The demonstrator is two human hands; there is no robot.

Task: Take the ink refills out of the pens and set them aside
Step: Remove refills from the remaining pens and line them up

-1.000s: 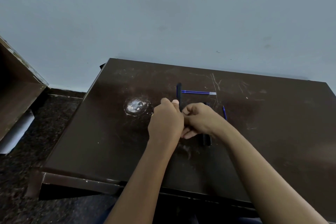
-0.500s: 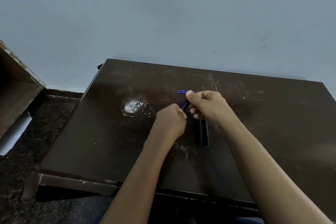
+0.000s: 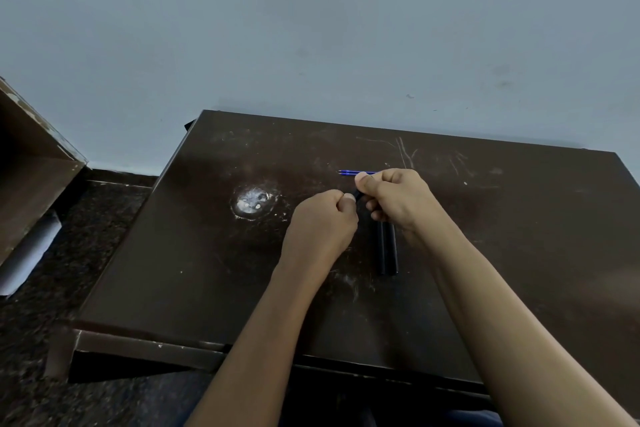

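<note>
We see a pale wall (image 3: 311,45) behind a dark brown, scratched surface (image 3: 173,270). Our two hands meet over its middle. The left hand (image 3: 322,222) is curled, and its grip pinches one end of a black pen (image 3: 357,193). The right hand (image 3: 398,198) closes its grip on the same pen, thumb on top. Left of the hands is a round white patch (image 3: 252,201). Two black barrels (image 3: 388,250) lie side by side, touching, partly under the right hand. Thin blue refills (image 3: 353,172) lie on the surface just behind the right hand, which hides their right ends.
</note>
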